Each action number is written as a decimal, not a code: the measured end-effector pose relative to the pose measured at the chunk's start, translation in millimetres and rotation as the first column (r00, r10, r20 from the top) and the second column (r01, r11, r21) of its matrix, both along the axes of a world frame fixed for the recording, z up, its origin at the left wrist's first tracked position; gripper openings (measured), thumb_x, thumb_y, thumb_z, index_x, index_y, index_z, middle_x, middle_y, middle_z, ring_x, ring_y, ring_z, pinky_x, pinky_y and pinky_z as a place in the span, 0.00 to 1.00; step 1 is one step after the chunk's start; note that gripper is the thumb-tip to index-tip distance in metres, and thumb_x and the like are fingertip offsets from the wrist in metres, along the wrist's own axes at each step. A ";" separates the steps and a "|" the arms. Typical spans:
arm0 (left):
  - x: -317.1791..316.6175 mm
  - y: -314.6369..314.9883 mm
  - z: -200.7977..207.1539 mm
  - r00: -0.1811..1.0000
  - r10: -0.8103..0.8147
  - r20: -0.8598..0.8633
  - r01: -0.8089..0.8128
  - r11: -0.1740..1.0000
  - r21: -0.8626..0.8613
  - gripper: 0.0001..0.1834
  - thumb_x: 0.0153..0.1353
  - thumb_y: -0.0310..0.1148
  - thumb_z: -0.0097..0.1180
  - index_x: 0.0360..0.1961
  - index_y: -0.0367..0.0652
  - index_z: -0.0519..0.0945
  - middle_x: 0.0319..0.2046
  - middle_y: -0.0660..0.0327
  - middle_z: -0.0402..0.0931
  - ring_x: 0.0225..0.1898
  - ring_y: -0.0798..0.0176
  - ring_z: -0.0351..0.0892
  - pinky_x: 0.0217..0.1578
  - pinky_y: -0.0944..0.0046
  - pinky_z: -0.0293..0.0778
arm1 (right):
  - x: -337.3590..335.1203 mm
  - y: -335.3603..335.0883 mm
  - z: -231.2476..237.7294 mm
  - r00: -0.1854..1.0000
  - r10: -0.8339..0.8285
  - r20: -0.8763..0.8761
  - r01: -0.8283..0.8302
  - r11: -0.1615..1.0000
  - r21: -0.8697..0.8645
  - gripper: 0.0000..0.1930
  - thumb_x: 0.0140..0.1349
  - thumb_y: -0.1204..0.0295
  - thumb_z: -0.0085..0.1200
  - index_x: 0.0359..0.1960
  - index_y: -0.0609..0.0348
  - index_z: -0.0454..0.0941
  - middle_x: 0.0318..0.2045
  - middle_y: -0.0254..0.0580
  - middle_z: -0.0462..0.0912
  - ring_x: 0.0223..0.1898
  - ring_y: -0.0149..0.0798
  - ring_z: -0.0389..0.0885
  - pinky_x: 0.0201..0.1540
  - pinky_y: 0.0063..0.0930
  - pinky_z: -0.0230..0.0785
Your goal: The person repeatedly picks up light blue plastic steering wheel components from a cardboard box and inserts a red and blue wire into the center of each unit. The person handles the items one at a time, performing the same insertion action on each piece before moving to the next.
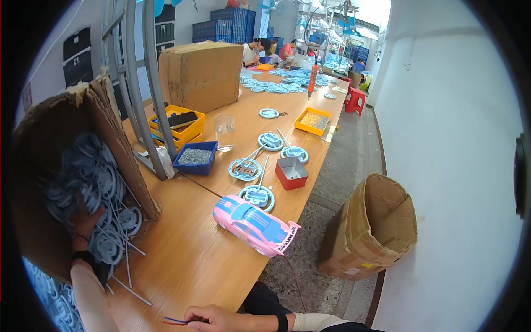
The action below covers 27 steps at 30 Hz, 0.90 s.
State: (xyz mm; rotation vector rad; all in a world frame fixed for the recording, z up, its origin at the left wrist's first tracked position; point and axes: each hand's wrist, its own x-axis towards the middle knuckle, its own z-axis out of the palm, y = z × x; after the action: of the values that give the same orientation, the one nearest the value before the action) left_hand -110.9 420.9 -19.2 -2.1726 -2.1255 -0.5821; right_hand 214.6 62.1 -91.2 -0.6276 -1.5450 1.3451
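Observation:
My left hand (86,218) reaches into a cardboard box (124,149) at the left, among many light-blue toy steering wheels (105,182) with thin rods. Its thumb and a finger stand apart; the other fingers are partly hidden in shadow. At the table's near edge my right hand (213,318) is closed in a pinch on thin red and blue wires (176,321), whose ends stick out to the left. A pink toy car (251,224) with blue stripes and a rear wing sits on the table's right edge. From its back a dark cord (296,279) hangs down.
Several blue wheels (257,197) lie beyond the car, near a red tin (291,173). A blue tray of screws (195,156), a glass (224,133) and yellow trays (312,121) stand farther back. An orange screwdriver (313,78) hangs above. A tall carton (354,232) stands on the floor.

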 end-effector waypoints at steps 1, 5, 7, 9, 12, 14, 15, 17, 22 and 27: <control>8.6 -4.4 -7.4 1.000 -0.016 0.014 0.016 1.000 0.004 0.59 0.42 0.59 0.62 0.68 0.48 0.41 0.49 0.38 0.69 0.50 0.41 0.70 0.49 0.51 0.66 | -0.5 0.6 -2.4 1.000 -0.031 0.003 0.031 1.000 0.006 0.08 0.63 0.69 0.49 0.35 0.63 0.69 0.21 0.38 0.71 0.24 0.31 0.69 0.30 0.25 0.63; 68.1 -52.2 -0.4 0.999 0.042 -0.013 -0.043 0.998 -0.043 0.58 0.44 0.56 0.62 0.68 0.53 0.39 0.56 0.41 0.63 0.60 0.37 0.57 0.58 0.47 0.54 | 7.5 -1.3 1.5 0.998 -0.051 0.025 0.052 0.996 -0.065 0.09 0.62 0.69 0.50 0.36 0.63 0.69 0.21 0.36 0.73 0.24 0.28 0.69 0.30 0.24 0.64; 93.6 -78.6 7.9 0.992 0.112 -0.049 -0.115 0.992 -0.053 0.58 0.44 0.55 0.62 0.68 0.53 0.39 0.58 0.41 0.62 0.62 0.37 0.55 0.60 0.46 0.51 | 7.5 -0.1 -2.0 0.996 -0.085 0.034 0.086 0.995 -0.042 0.09 0.62 0.69 0.50 0.37 0.63 0.69 0.21 0.33 0.72 0.25 0.25 0.69 0.30 0.22 0.64; 100.8 -102.2 6.0 0.983 0.174 -0.067 -0.175 0.984 -0.021 0.58 0.44 0.54 0.63 0.68 0.54 0.39 0.58 0.42 0.61 0.62 0.38 0.55 0.59 0.45 0.52 | 5.9 0.6 -4.1 0.998 -0.056 -0.022 0.054 0.995 -0.080 0.09 0.62 0.70 0.50 0.37 0.63 0.69 0.21 0.32 0.72 0.25 0.24 0.69 0.30 0.21 0.63; 89.2 -119.8 -7.6 0.995 0.035 0.090 -0.033 0.999 -0.022 0.58 0.42 0.56 0.63 0.68 0.57 0.39 0.58 0.37 0.58 0.63 0.36 0.49 0.58 0.36 0.46 | 1.6 0.7 -8.6 0.997 -0.034 -0.074 0.026 0.994 -0.108 0.08 0.62 0.71 0.50 0.38 0.63 0.69 0.22 0.30 0.72 0.26 0.23 0.68 0.30 0.19 0.63; 97.8 -134.6 -6.4 0.995 0.016 0.098 -0.014 1.000 -0.019 0.58 0.41 0.57 0.64 0.68 0.57 0.41 0.58 0.37 0.58 0.64 0.35 0.47 0.58 0.34 0.44 | -0.2 1.6 -13.6 0.995 -0.058 -0.087 0.050 0.995 -0.089 0.08 0.62 0.71 0.50 0.37 0.63 0.69 0.22 0.31 0.72 0.26 0.22 0.68 0.30 0.19 0.63; 108.2 -146.1 -5.1 0.999 0.041 0.033 -0.041 0.999 -0.009 0.58 0.41 0.57 0.64 0.68 0.57 0.41 0.58 0.38 0.59 0.64 0.35 0.47 0.58 0.33 0.44 | 0.1 1.4 -14.9 0.993 -0.063 -0.096 0.055 0.995 -0.080 0.08 0.62 0.71 0.50 0.37 0.63 0.69 0.22 0.31 0.71 0.26 0.22 0.68 0.30 0.19 0.63; 117.3 -160.8 -8.3 0.996 0.080 -0.043 -0.079 0.997 0.025 0.58 0.41 0.57 0.63 0.68 0.57 0.42 0.58 0.41 0.61 0.64 0.36 0.46 0.58 0.32 0.45 | 1.8 2.4 -15.1 0.992 -0.069 -0.109 0.062 0.996 -0.061 0.08 0.62 0.72 0.50 0.37 0.63 0.69 0.22 0.31 0.71 0.26 0.22 0.68 0.30 0.18 0.63; 122.9 -186.2 -24.0 0.995 0.032 -0.094 -0.029 0.999 0.038 0.51 0.45 0.62 0.56 0.67 0.53 0.49 0.56 0.42 0.64 0.65 0.36 0.43 0.58 0.30 0.42 | -1.4 3.8 -19.7 0.984 -0.101 -0.146 0.096 0.994 -0.041 0.07 0.61 0.72 0.50 0.36 0.63 0.69 0.23 0.30 0.71 0.25 0.22 0.68 0.29 0.18 0.63; 127.6 -206.9 -34.1 0.990 -0.076 -0.118 0.075 0.997 -0.014 0.44 0.49 0.63 0.50 0.62 0.47 0.61 0.53 0.39 0.67 0.66 0.36 0.41 0.58 0.29 0.39 | 2.5 5.5 -20.9 0.985 -0.106 -0.136 0.102 0.994 -0.039 0.08 0.62 0.72 0.51 0.39 0.62 0.69 0.24 0.29 0.72 0.26 0.22 0.69 0.30 0.17 0.63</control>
State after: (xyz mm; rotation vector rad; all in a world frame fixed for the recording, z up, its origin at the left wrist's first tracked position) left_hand 16.7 214.0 -53.2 -2.2411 -1.9988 -0.4365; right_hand 217.1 67.6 -112.1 -0.6135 -1.3641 1.3090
